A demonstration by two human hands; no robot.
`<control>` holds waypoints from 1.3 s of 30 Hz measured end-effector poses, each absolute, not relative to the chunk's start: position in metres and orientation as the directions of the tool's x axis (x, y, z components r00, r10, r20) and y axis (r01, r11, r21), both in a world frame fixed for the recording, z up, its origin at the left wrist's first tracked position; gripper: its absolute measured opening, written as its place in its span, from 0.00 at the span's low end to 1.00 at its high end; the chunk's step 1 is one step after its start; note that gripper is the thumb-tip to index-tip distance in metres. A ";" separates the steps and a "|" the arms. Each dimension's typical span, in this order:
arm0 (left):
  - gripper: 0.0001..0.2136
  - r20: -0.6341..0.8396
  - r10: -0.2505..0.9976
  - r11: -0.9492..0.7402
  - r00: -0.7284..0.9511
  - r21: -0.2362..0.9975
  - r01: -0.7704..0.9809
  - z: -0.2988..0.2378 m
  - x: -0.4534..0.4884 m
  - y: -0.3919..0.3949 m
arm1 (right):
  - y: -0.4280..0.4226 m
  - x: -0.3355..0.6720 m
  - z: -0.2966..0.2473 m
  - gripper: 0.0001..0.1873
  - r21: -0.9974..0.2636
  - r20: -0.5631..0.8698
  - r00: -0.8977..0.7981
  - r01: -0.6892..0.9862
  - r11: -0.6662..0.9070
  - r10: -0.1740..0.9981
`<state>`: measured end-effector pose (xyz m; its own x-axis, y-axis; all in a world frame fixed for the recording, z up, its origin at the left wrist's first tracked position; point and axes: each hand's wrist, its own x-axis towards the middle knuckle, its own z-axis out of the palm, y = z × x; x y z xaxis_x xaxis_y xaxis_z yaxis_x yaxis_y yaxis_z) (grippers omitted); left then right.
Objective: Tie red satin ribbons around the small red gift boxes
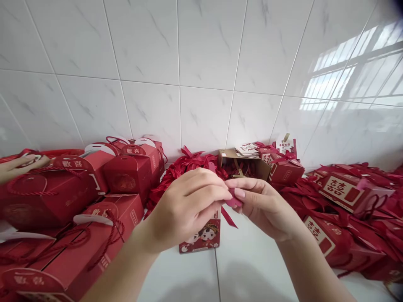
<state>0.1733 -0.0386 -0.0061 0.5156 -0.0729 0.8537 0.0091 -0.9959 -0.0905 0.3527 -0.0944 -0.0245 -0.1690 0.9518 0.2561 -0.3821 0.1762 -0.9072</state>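
My left hand [189, 205] and my right hand [262, 203] meet in front of me over the floor. Between their fingertips is a red ribbon [234, 203], pinched from both sides. One loose ribbon end hangs below the fingers. Under my left hand stands a small red gift box [203, 239] printed with cartoon figures; the hand hides its upper part. Just behind the hands lies a pile of red ribbons [189, 161].
Larger red gift boxes with rope handles [126, 178] crowd the left. An open cardboard box [262, 167] holds small items, with white cards [247, 149] on it. Finished-looking ribboned boxes [341, 191] heap on the right. Another person's hand [25, 163] shows at far left. A tiled wall [204, 113] stands behind.
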 end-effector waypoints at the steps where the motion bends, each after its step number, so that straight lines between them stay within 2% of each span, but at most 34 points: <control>1: 0.10 0.862 -0.067 -0.996 0.502 -0.084 0.011 -0.006 0.173 -0.038 | -0.095 0.351 -0.025 0.08 -0.910 0.268 -0.165 -0.367 0.194 0.949; 3: 0.10 0.886 -0.048 -0.997 0.461 -0.069 0.029 -0.006 0.172 -0.038 | -0.099 0.346 -0.025 0.09 -0.920 0.315 -0.106 -0.276 0.277 0.943; 5: 0.09 0.908 -0.029 -0.997 0.418 -0.055 0.050 -0.006 0.172 -0.037 | -0.103 0.341 -0.025 0.08 -0.911 0.401 -0.017 -0.114 0.397 0.916; 9: 0.08 0.920 -0.007 -0.999 0.392 -0.019 0.028 -0.005 0.173 -0.037 | -0.110 0.334 -0.024 0.07 -0.771 0.627 0.095 0.224 0.597 0.774; 11: 0.09 0.917 0.014 -1.000 0.398 0.009 0.013 -0.006 0.173 -0.037 | -0.110 0.334 -0.026 0.08 -0.691 0.704 0.082 0.309 0.653 0.706; 15: 0.10 0.909 0.074 -0.997 0.410 0.082 -0.003 -0.008 0.174 -0.041 | -0.106 0.336 -0.031 0.12 -0.582 0.788 0.043 0.376 0.721 0.614; 19: 0.09 0.895 0.111 -0.990 0.433 0.138 -0.031 -0.008 0.175 -0.045 | -0.105 0.338 -0.034 0.10 -0.596 0.794 0.106 0.328 0.732 0.599; 27: 0.08 0.899 0.191 -0.975 0.393 0.220 -0.030 -0.009 0.179 -0.048 | -0.102 0.347 -0.035 0.13 -0.557 0.812 0.024 0.328 0.763 0.583; 33: 0.11 0.876 0.160 -0.959 0.456 0.247 -0.137 -0.006 0.172 -0.048 | -0.101 0.347 -0.032 0.07 -0.675 0.735 0.031 0.123 0.728 0.677; 36: 0.12 0.868 0.187 -0.956 0.460 0.269 -0.118 -0.004 0.167 -0.045 | -0.099 0.349 -0.033 0.04 -0.756 0.653 0.033 -0.042 0.653 0.757; 39: 0.12 0.855 0.198 -0.960 0.479 0.269 -0.083 -0.001 0.165 -0.042 | -0.097 0.350 -0.035 0.02 -0.818 0.561 -0.040 -0.182 0.546 0.827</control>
<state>0.1647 -0.0422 -0.0011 0.4785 0.1981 0.8554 -0.0832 -0.9596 0.2687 0.3497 -0.0965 -0.0350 -0.0397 0.8267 0.5612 -0.1824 0.5462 -0.8175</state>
